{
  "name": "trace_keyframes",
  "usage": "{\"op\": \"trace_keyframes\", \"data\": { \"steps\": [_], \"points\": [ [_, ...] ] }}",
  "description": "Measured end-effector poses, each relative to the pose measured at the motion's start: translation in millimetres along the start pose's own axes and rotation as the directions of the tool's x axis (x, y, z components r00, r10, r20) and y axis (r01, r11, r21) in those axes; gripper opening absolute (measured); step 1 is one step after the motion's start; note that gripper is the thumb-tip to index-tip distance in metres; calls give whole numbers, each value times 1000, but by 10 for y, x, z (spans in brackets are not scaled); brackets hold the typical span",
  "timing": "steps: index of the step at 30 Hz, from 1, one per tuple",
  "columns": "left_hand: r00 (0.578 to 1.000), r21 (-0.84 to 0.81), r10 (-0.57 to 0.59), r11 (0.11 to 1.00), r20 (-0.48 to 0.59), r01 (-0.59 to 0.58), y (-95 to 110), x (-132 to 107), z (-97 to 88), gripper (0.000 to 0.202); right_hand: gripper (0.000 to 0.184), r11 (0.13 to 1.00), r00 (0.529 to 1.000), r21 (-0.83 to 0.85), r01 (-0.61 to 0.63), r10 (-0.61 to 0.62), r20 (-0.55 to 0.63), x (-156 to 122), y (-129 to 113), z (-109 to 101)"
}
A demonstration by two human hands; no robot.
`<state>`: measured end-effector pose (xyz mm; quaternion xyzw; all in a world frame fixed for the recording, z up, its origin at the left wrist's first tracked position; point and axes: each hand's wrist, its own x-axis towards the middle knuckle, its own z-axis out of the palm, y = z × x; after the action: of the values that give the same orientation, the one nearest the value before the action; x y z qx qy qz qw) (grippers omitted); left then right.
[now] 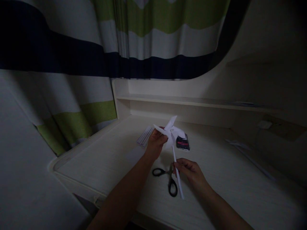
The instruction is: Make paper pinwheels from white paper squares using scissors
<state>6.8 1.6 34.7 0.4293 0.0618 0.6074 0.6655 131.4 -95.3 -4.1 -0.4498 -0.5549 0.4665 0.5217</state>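
A white paper pinwheel [171, 132] on a rolled white paper stick [180, 187] is held up over the desk, tilted a little. My left hand [156, 140] is closed on one of its blades, thumb in front and fingers behind. Lower down, my right hand [190, 171] pinches the stick around its middle. Beneath the stick lies a pair of black-handled scissors [173, 187] with the handles spread apart; the blades are partly hidden near my right fingers.
Behind the pinwheel lies a phone [183, 143]. Several folded white papers [144, 135] are to the left on the white desk [96, 169]. A shelf [172, 99] runs along the back under a striped curtain [153, 41]. More paper [251, 159] lies at the right.
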Motion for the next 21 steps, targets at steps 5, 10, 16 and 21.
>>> {"op": "trace_keyframes", "data": {
  "steps": [5, 10, 16, 21],
  "points": [
    [999, 0, -9, 1000, -34, 9, 17, -23, 52, 37, 30, 999, 1000, -39, -7, 7, -3, -14, -35, 21],
    [998, -6, -11, 1000, -57, 11, 30, -42, 86, 36, 29, 999, 1000, -42, -5, 5, -3, -15, -29, 33],
    [997, 4, -19, 1000, -76, 20, 24, -49, 86, 36, 29, 998, 1000, -52, -27, 27, -4, -18, -3, 30],
    [999, -34, 4, 999, -34, -5, 18, -50, 91, 37, 28, 999, 1000, -45, 1, -1, 3, -20, -12, 28]
  ]
}}
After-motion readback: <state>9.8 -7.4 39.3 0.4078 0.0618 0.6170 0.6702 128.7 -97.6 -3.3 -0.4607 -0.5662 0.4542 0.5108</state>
